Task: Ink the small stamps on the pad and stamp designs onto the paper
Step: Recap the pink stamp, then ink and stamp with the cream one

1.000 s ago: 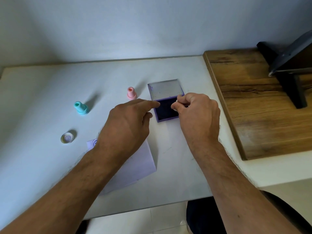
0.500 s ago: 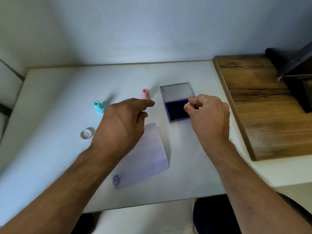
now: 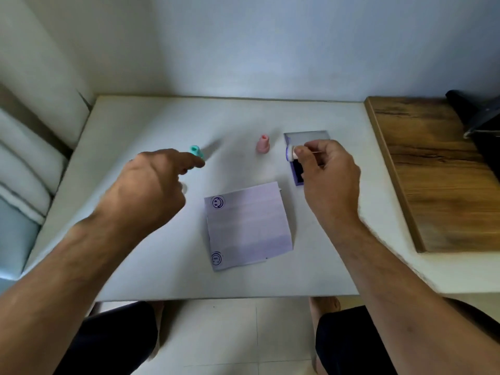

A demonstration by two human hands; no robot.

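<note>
this looks like a plain room in a home, set up as a small hobby corner. a white counter [image 3: 162, 125] stands against a bare pale wall [image 3: 270, 44], with a tiled floor [image 3: 232, 334] under it. a cushioned seat or sofa edge [image 3: 19, 163] sits at the left, and a wooden board [image 3: 438, 185] lies on the right with a dark stand [image 3: 479, 123] on it.

A: Are any words or numbers showing anywhere?
B: None are showing — only two round purple stamped marks on the paper [image 3: 247, 226]. The upper smiley face [image 3: 217, 202] is reading clearly; the lower mark [image 3: 216, 258] is looking too smudged to tell.
</note>
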